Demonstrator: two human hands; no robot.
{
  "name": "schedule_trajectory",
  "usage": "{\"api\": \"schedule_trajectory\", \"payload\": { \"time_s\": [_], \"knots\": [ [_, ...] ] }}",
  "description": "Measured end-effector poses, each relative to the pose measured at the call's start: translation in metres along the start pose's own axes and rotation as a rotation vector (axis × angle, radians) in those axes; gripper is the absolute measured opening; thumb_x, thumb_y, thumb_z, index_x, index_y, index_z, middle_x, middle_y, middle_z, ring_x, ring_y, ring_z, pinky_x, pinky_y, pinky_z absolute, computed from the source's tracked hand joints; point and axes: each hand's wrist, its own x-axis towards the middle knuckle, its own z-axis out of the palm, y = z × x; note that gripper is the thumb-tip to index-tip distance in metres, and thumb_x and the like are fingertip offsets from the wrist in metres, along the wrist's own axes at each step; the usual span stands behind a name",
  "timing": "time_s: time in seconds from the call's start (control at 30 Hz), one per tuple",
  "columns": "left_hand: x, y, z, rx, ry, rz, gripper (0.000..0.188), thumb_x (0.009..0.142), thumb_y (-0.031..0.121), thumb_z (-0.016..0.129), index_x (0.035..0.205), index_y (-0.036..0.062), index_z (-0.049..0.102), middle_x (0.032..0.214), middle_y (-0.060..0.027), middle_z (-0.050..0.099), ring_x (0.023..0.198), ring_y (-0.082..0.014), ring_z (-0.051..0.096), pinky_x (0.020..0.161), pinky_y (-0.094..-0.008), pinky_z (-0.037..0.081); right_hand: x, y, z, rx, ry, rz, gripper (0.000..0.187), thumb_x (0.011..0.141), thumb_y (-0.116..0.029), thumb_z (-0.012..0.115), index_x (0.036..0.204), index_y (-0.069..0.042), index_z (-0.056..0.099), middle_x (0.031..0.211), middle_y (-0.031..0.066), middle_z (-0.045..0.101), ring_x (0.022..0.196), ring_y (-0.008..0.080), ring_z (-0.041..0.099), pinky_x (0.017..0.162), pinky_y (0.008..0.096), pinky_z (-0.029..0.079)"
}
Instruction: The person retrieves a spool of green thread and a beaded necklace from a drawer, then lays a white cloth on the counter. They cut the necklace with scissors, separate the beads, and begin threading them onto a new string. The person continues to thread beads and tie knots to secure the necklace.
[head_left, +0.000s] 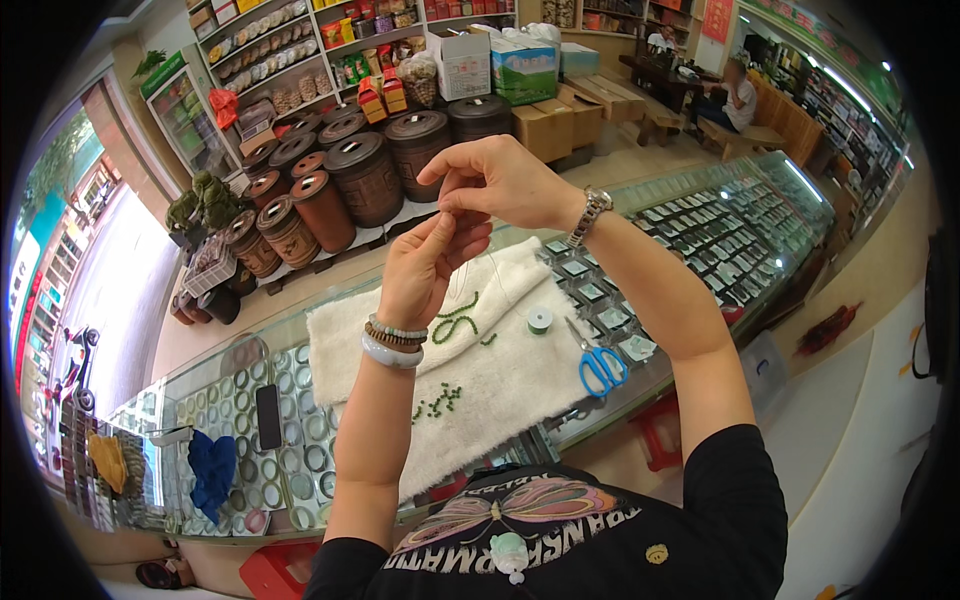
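Observation:
My left hand (425, 268) and my right hand (515, 185) are raised in front of me, fingertips pinched together and meeting. A fine pale thread (497, 270) hangs from them toward the white fluffy towel (500, 405); its end between my fingers is too small to make out. Below the hands, a strand of small green beads (457, 328) lies curled on the towel. Loose green beads (440, 400) are scattered nearer to me. To the right are a spool of thread (540, 320) and blue-handled scissors (602, 370).
The towel covers part of a glass display counter holding rows of bangles (265, 465) and small pendants (710, 240). A black phone (268, 417) and a blue cloth (210, 475) lie left. Large brown lidded jars (365, 180) stand beyond. A person (735, 100) sits far right.

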Motion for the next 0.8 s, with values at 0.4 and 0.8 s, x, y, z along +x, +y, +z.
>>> {"api": "schedule_trajectory", "payload": {
  "time_s": [0.4,0.8],
  "knots": [
    [0.005,0.001,-0.005,0.126,-0.029,-0.047,0.027,0.101,0.021,0.052,0.108,-0.0023,0.064,0.098,-0.0060,0.066,0.086,-0.0133,0.061,0.081,-0.0288,0.050,-0.003,0.000,0.007,-0.033,0.101,-0.055,0.025,0.080,0.001,0.062,0.104,0.001,0.068,0.080,0.0086,0.071,0.072,0.0127,0.069,0.068,0.0259,0.056],
    [-0.001,0.032,0.000,0.323,0.057,-0.084,0.029,0.099,0.021,0.055,0.116,-0.0001,0.067,0.097,-0.0031,0.071,0.048,-0.0001,0.043,0.041,-0.0151,0.032,-0.027,0.071,0.033,0.827,-0.175,0.230,0.058,0.102,-0.048,0.042,0.132,0.000,0.055,0.120,0.0113,0.064,0.112,0.0193,0.059,0.101,0.0343,0.043]
  ]
}}
